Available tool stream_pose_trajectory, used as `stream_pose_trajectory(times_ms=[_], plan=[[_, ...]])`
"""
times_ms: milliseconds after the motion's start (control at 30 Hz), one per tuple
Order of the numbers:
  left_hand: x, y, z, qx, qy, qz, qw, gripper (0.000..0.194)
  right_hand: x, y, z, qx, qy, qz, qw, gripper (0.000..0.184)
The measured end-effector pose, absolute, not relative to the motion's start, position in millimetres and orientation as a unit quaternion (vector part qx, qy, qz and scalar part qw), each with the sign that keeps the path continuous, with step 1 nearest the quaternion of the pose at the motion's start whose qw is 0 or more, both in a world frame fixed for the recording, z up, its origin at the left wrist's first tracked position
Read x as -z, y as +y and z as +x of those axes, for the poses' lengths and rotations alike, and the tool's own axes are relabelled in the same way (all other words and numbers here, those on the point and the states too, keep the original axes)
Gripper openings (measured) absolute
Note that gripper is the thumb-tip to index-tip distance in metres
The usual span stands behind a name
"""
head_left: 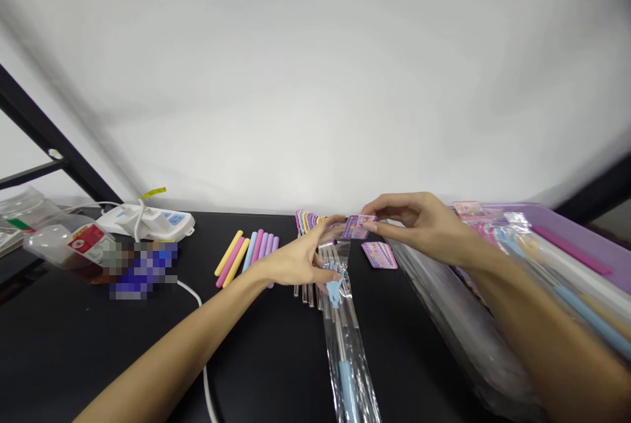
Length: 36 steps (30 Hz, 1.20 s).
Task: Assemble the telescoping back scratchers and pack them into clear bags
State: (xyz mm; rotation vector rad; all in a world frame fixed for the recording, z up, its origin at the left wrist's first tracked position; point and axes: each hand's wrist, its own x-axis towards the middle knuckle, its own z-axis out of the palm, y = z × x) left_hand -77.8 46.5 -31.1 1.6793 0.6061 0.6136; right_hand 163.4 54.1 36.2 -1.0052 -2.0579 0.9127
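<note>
Black table (266,370) under everything. Purple bin (557,219) right of clear bag. Clear bag (351,337) lengthwise on table, blue-handled stick (348,383) inside. Right hand (424,229) near bag's far end — thumb and fingertips pinching printed card (355,226) there. Left hand (296,259) at bag's left edge, thumb and forefinger apart — whether hidden fingers grip film, cannot tell. Coloured tubes (254,252) left of bag. Card stack (379,255) just right of bag.
</note>
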Motion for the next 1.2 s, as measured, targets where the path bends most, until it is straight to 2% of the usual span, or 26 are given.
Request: stream_pose_trajectory(times_ms=[100, 567, 767, 833, 867, 1000, 1100, 1200], plan=[[31, 45, -77, -0.259, 0.271, 0.725, 0.578, 0.106, -33, 53, 153, -0.293, -0.788, -0.39, 0.375, 0.026], [24, 42, -77, -0.24, 0.296, 0.7, 0.605, 0.123, -17, 58, 142, -0.223, -0.838, -0.395, 0.303, 0.031], [23, 44, -78, -0.245, 0.297, 0.684, 0.62, 0.124, -21, 57, 144, -0.195, -0.83, -0.408, 0.326, 0.028], [23, 47, -79, -0.25, 0.298, 0.674, 0.628, 0.115, -26, 56, 147, -0.214, -0.824, -0.417, 0.319, 0.03], [23, 49, -79, -0.249, 0.3, 0.673, 0.628, 0.104, -28, 55, 148, -0.223, -0.822, -0.422, 0.311, 0.032], [22, 53, -82, -0.23, 0.294, 0.702, 0.606, 0.049, -33, 53, 150, -0.185, -0.835, -0.433, 0.283, 0.035], [19, 53, -82, -0.23, 0.273, 0.715, 0.601, 0.037, -34, 52, 150, -0.145, -0.866, -0.406, 0.254, 0.036], [18, 52, -81, -0.231, 0.267, 0.721, 0.596, 0.033, -34, 53, 150, -0.17, -0.863, -0.41, 0.239, 0.04]])
